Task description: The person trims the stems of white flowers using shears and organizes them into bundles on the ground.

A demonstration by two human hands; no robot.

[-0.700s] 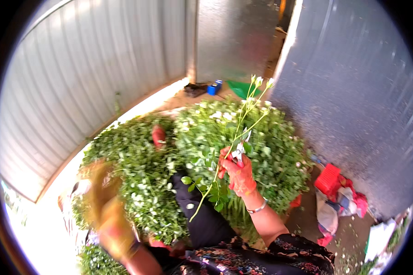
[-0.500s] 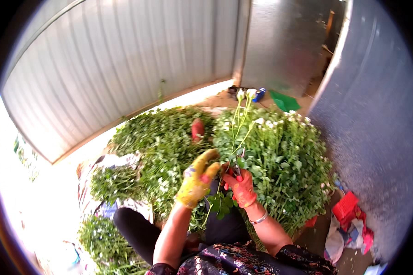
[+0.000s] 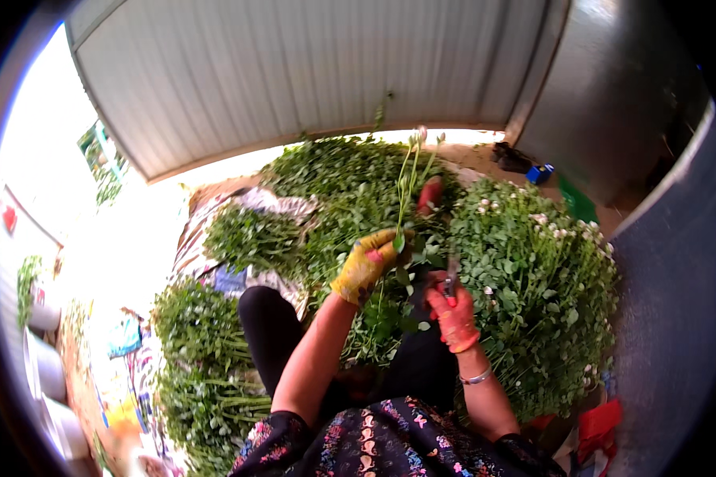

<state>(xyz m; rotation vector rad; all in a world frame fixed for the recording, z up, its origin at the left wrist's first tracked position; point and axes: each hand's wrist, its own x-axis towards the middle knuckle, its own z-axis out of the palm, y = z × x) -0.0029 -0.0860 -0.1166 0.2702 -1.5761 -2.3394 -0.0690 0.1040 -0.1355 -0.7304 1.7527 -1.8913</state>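
My left hand (image 3: 366, 264), in a yellow patterned glove, is closed around a long-stemmed rose (image 3: 406, 187). Its pale buds point up and away from me, and leaves hang below my fingers. Off to the right and a little lower, my right hand (image 3: 456, 319), in a red fingerless-looking glove, grips a pair of pruning shears (image 3: 452, 280). The blades point upward, apart from the stem; whether they are parted is too small to tell. Beside my right hand lies a big heap of leafy roses (image 3: 533, 294) with whitish and pinkish blooms along its far edge.
More cut greenery (image 3: 334, 171) spreads ahead, with bundles (image 3: 195, 326) on cloth at the left. A red object (image 3: 430, 195) stands among the leaves. Pale buckets (image 3: 62, 425) line the far left. A corrugated metal wall (image 3: 310, 71) rises ahead; a bluish wall (image 3: 676, 294) borders the right.
The view has turned left. My left hand, open beside the stem before, has closed on it. My right hand has let go of the stem and drawn away rightward, still holding the shears.
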